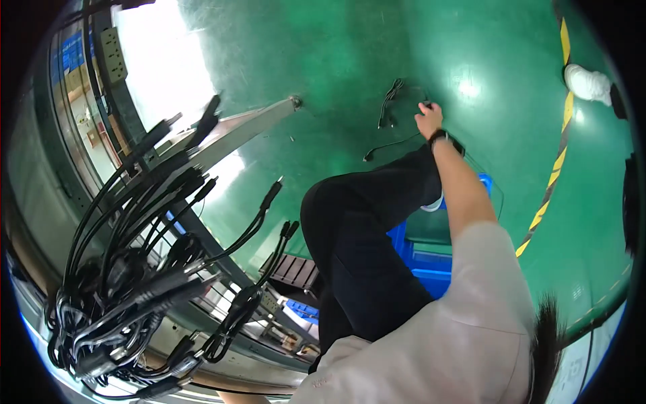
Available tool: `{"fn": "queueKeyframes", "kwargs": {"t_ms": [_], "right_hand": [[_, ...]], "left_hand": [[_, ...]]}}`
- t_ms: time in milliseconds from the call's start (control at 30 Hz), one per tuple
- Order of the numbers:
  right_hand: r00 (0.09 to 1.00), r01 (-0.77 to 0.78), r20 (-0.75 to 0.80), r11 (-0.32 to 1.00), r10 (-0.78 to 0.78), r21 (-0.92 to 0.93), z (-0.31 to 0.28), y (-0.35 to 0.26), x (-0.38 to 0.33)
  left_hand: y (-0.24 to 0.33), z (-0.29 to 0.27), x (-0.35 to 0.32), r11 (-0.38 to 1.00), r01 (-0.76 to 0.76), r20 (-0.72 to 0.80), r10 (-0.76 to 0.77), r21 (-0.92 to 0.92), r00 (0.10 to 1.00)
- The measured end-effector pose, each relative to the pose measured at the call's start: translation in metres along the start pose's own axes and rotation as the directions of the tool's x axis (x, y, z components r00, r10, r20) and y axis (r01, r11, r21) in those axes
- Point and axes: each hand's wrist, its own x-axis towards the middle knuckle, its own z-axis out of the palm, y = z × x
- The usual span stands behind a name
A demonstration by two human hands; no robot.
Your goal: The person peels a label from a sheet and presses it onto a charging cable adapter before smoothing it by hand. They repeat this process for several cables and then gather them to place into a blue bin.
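Right hand [428, 120] reaches down to green floor [323, 60], fingers at a black cable [390, 101], closure unclear | left hand out of view | second cable [390, 145] just beside | advice: pinch near plug, lift clear of other lead

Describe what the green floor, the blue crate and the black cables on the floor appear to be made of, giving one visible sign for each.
Green floor: probably painted or epoxy-coated concrete; glossy, mirrors lights. Blue crate: likely moulded plastic; uniform colour, rigid rim. Black cables at the right hand: seemingly rubber- or plastic-sheathed; matte, limp curves.
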Motion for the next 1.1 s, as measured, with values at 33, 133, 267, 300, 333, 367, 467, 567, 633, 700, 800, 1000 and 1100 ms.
{"fn": "queueKeyframes", "kwargs": {"t_ms": [33,133,267,300,333,367,467,567,633,700,800,1000,1100], "right_hand": [[0.998,0.041,-0.062,0.986,-0.032,0.165,-0.012,-0.019,-0.013],[0.982,0.127,-0.184,0.552,0.048,0.824,-0.093,-0.105,-0.092],[0.992,-0.104,0.116,-0.187,0.053,0.977,-0.185,-0.139,-0.140],[0.987,-0.148,0.119,-0.318,-0.107,0.936,-0.199,-0.135,-0.139],[0.959,-0.219,0.111,-0.432,-0.263,0.875,-0.208,-0.137,-0.144],[0.970,-0.190,0.090,-0.474,-0.225,0.860,-0.231,-0.160,-0.166],[0.869,-0.315,-0.014,-0.575,-0.494,0.755,-0.326,-0.220,-0.225],[0.736,-0.125,-0.203,-0.425,-0.645,0.897,-0.403,-0.290,-0.296],[0.337,-0.096,-0.317,-0.367,-0.886,0.925,-0.434,-0.336,-0.374],[0.254,0.181,-0.339,-0.300,-0.906,0.937,-0.449,-0.378,-0.441],[0.261,0.718,-0.341,-0.054,-0.903,0.694,-0.439,-0.437,-0.511],[0.089,0.996,-0.095,0.087,-0.992,0.021,-0.452,-0.499,-0.545],[0.116,0.884,-0.153,0.173,-0.981,-0.435,-0.425,-0.538,-0.583]], "left_hand": [[-0.001,-0.004,-0.001,1.000,0.011,-0.017,-0.011,0.008,1.000],[-0.007,-0.013,-0.008,0.999,0.043,-0.073,-0.043,0.002,0.996],[-0.026,0.000,-0.018,0.997,0.049,-0.133,-0.058,-0.067,0.989],[-0.028,0.007,-0.019,0.996,0.043,-0.152,-0.055,-0.075,0.987],[-0.033,0.011,-0.020,0.995,0.028,-0.167,-0.043,-0.091,0.985],[0.003,0.013,-0.020,0.990,0.033,-0.120,-0.050,-0.134,0.992],[0.014,0.011,-0.017,0.975,-0.049,-0.230,-0.002,-0.216,0.973],[0.016,0.011,-0.024,0.968,-0.024,-0.283,-0.049,-0.252,0.958],[0.021,0.010,-0.023,0.957,-0.015,-0.272,-0.067,-0.288,0.960],[0.017,0.004,-0.018,0.939,-0.052,-0.285,-0.050,-0.341,0.957],[0.009,0.005,-0.031,0.926,0.001,-0.240,-0.099,-0.377,0.966],[0.009,-0.009,-0.030,0.894,0.000,-0.237,-0.119,-0.449,0.964],[-0.005,-0.014,-0.029,0.898,0.007,-0.195,-0.104,-0.441,0.975]]}}
